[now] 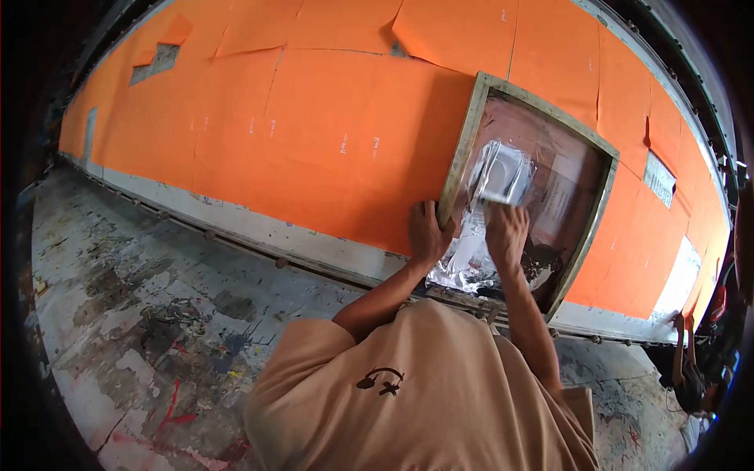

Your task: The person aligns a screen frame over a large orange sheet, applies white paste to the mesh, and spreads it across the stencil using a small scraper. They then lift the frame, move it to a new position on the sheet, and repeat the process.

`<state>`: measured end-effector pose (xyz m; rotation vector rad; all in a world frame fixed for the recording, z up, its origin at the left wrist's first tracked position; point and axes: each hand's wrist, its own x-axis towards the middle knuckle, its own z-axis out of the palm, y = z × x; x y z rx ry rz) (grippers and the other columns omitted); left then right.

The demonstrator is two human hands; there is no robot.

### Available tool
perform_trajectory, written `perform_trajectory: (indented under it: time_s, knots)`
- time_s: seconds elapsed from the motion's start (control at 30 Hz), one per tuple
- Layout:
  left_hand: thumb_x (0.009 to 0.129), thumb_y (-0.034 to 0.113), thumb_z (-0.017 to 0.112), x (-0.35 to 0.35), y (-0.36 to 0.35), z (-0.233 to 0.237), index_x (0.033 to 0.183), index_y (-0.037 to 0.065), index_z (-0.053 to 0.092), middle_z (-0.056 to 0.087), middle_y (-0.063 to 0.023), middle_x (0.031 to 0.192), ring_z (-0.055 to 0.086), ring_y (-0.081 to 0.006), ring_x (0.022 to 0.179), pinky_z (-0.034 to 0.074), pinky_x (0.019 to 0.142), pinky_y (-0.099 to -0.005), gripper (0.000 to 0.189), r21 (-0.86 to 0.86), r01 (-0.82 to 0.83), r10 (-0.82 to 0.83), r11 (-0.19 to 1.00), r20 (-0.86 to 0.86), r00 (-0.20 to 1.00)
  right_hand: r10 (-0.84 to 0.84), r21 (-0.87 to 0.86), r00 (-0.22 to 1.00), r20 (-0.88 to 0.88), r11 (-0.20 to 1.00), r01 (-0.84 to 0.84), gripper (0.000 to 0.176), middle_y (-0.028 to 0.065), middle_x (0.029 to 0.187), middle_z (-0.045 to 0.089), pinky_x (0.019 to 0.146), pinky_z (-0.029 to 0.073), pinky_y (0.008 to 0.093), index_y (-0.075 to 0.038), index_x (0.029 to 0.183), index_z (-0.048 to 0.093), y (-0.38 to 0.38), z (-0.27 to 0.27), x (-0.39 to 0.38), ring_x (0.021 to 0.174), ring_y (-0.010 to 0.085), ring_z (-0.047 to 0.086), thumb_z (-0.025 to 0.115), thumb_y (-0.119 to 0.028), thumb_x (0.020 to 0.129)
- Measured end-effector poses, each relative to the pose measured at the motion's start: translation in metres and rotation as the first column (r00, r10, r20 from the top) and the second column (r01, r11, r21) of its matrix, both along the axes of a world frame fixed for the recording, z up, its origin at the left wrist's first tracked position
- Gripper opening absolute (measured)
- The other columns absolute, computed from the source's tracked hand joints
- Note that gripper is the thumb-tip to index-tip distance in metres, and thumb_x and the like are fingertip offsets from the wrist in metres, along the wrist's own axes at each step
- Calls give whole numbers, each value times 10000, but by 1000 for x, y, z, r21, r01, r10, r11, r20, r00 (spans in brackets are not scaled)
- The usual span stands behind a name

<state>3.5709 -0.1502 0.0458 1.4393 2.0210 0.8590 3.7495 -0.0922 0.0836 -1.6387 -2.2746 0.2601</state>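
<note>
Greenish frame [463, 147] touches left hand [430, 234]; right hand [506, 231] grips flat tool [495, 199].

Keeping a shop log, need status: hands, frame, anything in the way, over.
Left hand at the frame's left side. Right hand gripping flat-edged tool, over silvery smear inside. Co-worker far right, outside frame; no obstruction seen.

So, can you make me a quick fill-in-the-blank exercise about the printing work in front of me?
The fabric panels spread along the table are ____ in colour. The shiny ink smeared inside the screen printing frame is ____ in colour. While the left hand is at the frame's side, the squeegee is in the ____ hand.

Missing words: orange; silver; right.
</note>
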Motion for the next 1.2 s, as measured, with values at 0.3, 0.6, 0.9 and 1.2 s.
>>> perform_trajectory:
  time_s: [0.3, 0.6, 0.9, 1.2]
  knots:
    - [797, 205, 729, 3, -3, 13, 1108, 16, 552, 648, -251, 985, 634, -469, 942, 500, 779, -510, 404, -142, -40, 73, 989, 236, 969, -131, -352, 990, -56, 930, 104, 128, 157, 929, 723, 887, 529, 459, -67, 823, 739, 84, 52, 10, 818, 299, 699, 616, -42, 796]
    - [796, 168, 697, 11, 3, 2, 1162, 7, 504, 648, -260, 915, 643, -473, 821, 505, 704, -519, 444, 47, -12, 3, 999, 178, 984, -253, -2, 963, -91, 967, 253, 237, 66, 1142, 737, 1148, 313, 517, -80, 946, 761, -85, 44, 103, 1128, 265, 657, 701, -78, 716]
    - [806, 179, 659, 187, 26, -26, 1177, -56, 493, 636, -315, 1022, 638, -502, 873, 498, 736, -525, 469, 127, -61, 43, 990, 138, 990, -765, -615, 83, -639, 572, 542, 201, 34, 694, 599, 495, 438, 319, 3, 840, 689, -102, 18, 411, 551, 144, 542, 622, -176, 775]
    - [854, 238, 640, 267, -13, -20, 1296, -4, 520, 584, -319, 1273, 568, -495, 1152, 448, 961, -542, 518, 99, -108, 107, 989, 13, 994, -774, -623, 6, -633, 514, 589, 296, 60, 865, 694, 737, 526, 314, 27, 992, 726, -144, 23, 474, 796, 164, 642, 633, -118, 751]
